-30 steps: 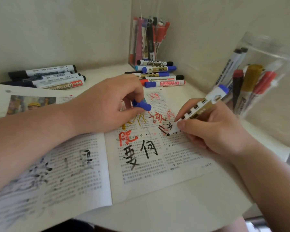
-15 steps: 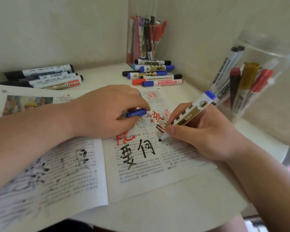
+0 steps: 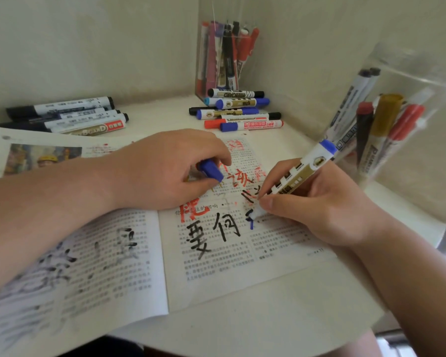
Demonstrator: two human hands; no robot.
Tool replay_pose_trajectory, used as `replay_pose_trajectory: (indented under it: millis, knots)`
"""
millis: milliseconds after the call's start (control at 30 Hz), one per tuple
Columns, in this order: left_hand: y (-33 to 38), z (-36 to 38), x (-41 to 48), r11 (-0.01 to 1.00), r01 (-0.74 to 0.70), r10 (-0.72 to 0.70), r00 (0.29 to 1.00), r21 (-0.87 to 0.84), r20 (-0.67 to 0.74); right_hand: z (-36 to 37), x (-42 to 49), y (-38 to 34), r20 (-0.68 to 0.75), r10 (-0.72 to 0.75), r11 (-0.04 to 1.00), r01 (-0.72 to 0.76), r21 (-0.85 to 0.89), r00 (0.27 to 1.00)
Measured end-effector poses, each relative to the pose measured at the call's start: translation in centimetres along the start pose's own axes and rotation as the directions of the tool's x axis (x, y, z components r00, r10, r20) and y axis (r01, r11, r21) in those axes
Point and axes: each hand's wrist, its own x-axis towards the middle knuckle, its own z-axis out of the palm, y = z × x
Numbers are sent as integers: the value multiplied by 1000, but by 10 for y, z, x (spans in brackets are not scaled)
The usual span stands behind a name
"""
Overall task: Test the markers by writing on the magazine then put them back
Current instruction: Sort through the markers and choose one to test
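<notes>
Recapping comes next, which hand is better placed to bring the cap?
Left, likely. The left hand pinches the blue cap, close beside the marker; the right hand is busy gripping that marker, tip on the magazine.

left grip: curled, pinching blue cap, forearm flat | right grip: pinching marker, wrist low

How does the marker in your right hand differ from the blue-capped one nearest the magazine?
The held marker is uncapped and tilted, tip on the magazine; the lying marker is capped and flat on the table. The held marker's label is gold, the lying marker's white with red print. Both are blue.
</notes>
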Motion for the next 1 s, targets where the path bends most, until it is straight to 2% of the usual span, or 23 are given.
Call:
replay_pose_trajectory:
  millis: [100,200,267,400,567,767,900,1000]
  knots:
    - [-1,0,1,999,-27,27,1000,24,6,-1,1,0,-44,-18,998,16,-54,999]
    - [-1,0,0,999,-28,28,1000,19,1,-3,0,-1,-170,-47,996,32,-89,984]
    - [-1,-1,-1,1000,-5,5,1000,5,-26,-1,1,-1,-206,-46,989,15,-149,977]
    - [2,-2,-2,999,29,-31,997,-28,-64,-1,2,-1,-163,14,990,-36,-136,986]
    - [4,-4,-1,999,3,-7,994,-37,-108,-3,2,-2,-145,34,994,-48,-97,989]
    - [7,-3,-1,991,-13,-8,988,-134,-156,-3,1,-1,-126,42,997,-50,-60,991]
    - [8,-4,-2,988,8,-31,990,-156,-139,-5,0,-1,-99,39,996,-46,-77,994]
    - [5,-3,-2,993,44,-55,994,-111,-98,-6,1,-2,-92,21,998,-27,-63,996]
